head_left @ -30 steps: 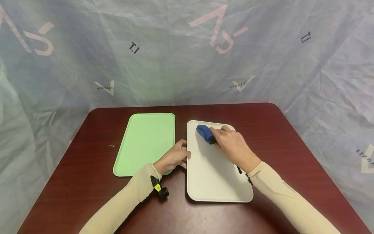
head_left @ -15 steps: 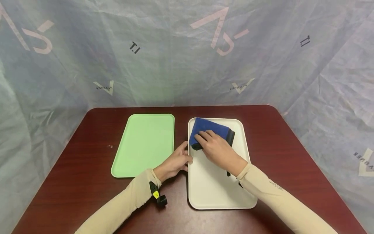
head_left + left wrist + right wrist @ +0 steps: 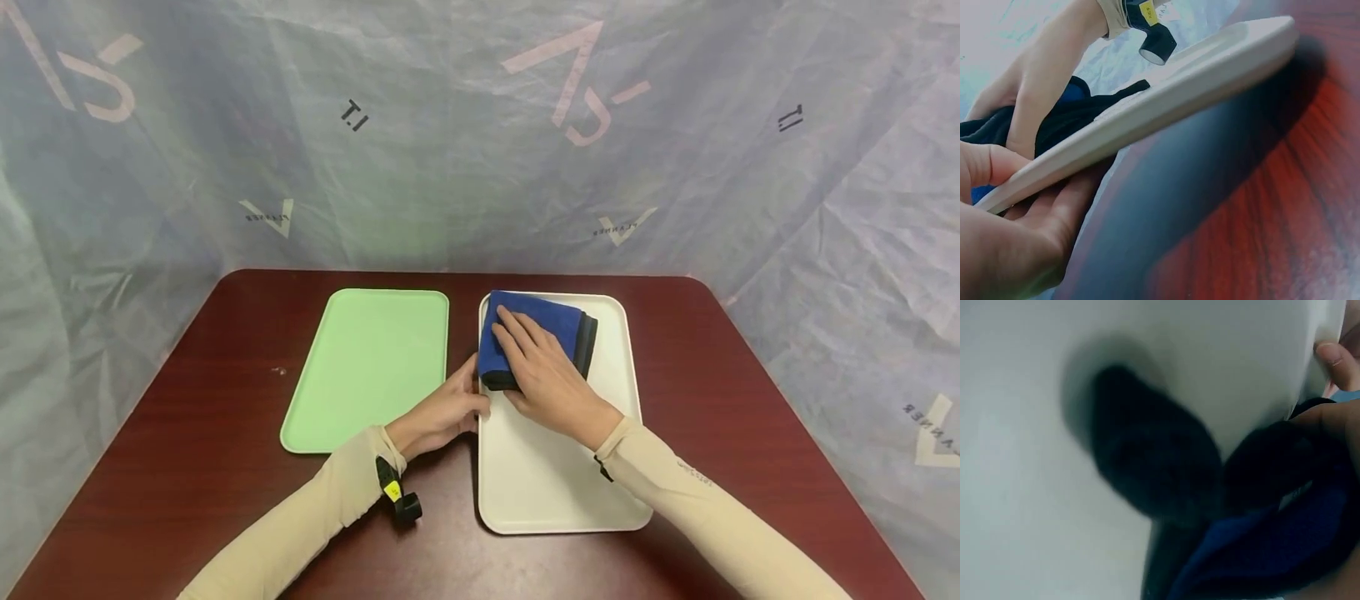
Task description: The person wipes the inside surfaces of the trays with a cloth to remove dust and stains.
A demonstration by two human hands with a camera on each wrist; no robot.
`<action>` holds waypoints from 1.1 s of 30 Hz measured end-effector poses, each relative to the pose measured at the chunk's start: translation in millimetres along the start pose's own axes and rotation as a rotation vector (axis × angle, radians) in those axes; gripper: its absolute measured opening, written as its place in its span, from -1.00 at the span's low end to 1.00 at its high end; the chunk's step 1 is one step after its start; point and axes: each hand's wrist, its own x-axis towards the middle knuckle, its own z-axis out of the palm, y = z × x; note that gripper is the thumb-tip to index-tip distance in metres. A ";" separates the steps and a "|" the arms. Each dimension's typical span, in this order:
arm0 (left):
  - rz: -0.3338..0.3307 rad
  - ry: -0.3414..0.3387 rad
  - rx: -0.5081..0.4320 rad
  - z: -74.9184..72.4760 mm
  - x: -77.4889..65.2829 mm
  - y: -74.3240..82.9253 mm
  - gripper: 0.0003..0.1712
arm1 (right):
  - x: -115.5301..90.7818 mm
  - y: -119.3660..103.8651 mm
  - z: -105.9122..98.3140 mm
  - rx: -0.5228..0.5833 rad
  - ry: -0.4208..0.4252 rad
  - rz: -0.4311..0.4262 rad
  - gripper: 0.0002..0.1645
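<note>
A white tray (image 3: pixel 558 492) is tilted, its left edge lifted off the table. My left hand (image 3: pixel 442 412) grips that edge, thumb above and fingers underneath, as the left wrist view shows. A folded blue cloth (image 3: pixel 551 314) with black edging lies over the tray's far left corner. My right hand (image 3: pixel 551 379) holds the cloth against the tray, fingers spread over its top and thumb at its near edge. In the right wrist view, dark folds of the cloth (image 3: pixel 1285 550) hang over the white tray surface (image 3: pixel 1035 487).
A light green tray (image 3: pixel 367 367) lies flat on the dark red table (image 3: pixel 712 400), left of the white one. Behind the table hangs a grey printed sheet (image 3: pixel 420 167). A black wrist camera (image 3: pixel 407 507) sticks out from my left sleeve.
My right hand has spread the cloth, bunched up one second ago, over the far left corner and moved it slightly up and left. My left hand keeps its grip on the tray edge.
</note>
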 end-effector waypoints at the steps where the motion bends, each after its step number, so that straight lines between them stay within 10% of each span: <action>1: -0.001 0.004 -0.009 -0.4 -0.2 1.2 0.15 | 1.3 -0.6 0.6 -0.009 0.000 -0.001 0.06; 16: -0.022 0.034 0.075 -2.4 -4.3 8.6 0.10 | 6.4 6.6 -7.9 0.040 0.015 -0.109 -0.11; 33: -0.002 0.003 0.059 -5.5 -5.5 14.1 -0.02 | 2.9 12.3 -9.3 -0.010 0.005 -0.031 0.00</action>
